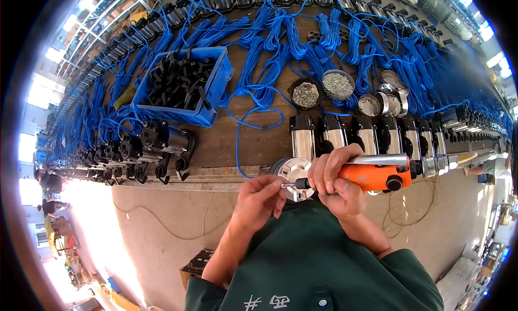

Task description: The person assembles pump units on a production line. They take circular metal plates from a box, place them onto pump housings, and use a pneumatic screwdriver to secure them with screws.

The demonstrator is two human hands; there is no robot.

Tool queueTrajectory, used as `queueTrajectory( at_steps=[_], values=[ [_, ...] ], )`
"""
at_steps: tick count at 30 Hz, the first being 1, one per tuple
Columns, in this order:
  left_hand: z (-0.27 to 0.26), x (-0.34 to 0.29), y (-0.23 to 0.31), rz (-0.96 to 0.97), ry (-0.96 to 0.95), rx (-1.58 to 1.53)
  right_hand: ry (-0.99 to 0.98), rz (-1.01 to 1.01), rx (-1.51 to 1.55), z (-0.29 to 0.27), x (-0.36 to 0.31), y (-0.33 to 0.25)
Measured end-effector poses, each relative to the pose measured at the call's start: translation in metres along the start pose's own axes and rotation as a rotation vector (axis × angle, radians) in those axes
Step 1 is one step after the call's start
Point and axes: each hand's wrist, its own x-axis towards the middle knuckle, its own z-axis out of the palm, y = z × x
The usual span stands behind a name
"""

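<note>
In my right hand (337, 184) is an orange air screwdriver (372, 176), held level, its silver bit pointing left. My left hand (258, 200) meets the bit's end with thumb and forefinger pinched on a small screw (284, 186); its details are partly hidden by the fingertips. Just behind the bit, at the bench's near edge, sits a pump with a round silver end plate (295, 167) facing up. My hands and the tool cover part of it.
Beyond my hands stand several silver pumps (333, 132) in a row. Two bowls of small metal parts (338, 85) and some metal rings (389, 101) lie behind them. A blue crate (200, 117) holds black parts. Coiled blue cables (278, 28) spread over the bench. A hose (178, 236) crosses the floor.
</note>
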Motion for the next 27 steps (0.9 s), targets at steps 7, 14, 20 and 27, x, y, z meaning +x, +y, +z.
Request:
queueTrajectory(
  at_steps=[7,14,20,27],
  values=[
    [-0.003,0.013,0.002,0.004,-0.02,0.066,0.053,0.007,-0.062,0.0,-0.003,0.0],
    [-0.009,0.015,0.006,-0.027,-0.073,0.052,0.012,0.002,0.027,-0.008,-0.006,0.002],
    [-0.008,0.016,0.012,-0.031,-0.075,0.098,0.061,-0.02,-0.054,-0.003,-0.007,0.006],
    [-0.01,0.015,0.014,0.001,-0.084,0.165,0.05,-0.006,-0.07,0.001,-0.005,0.005]
  ],
)
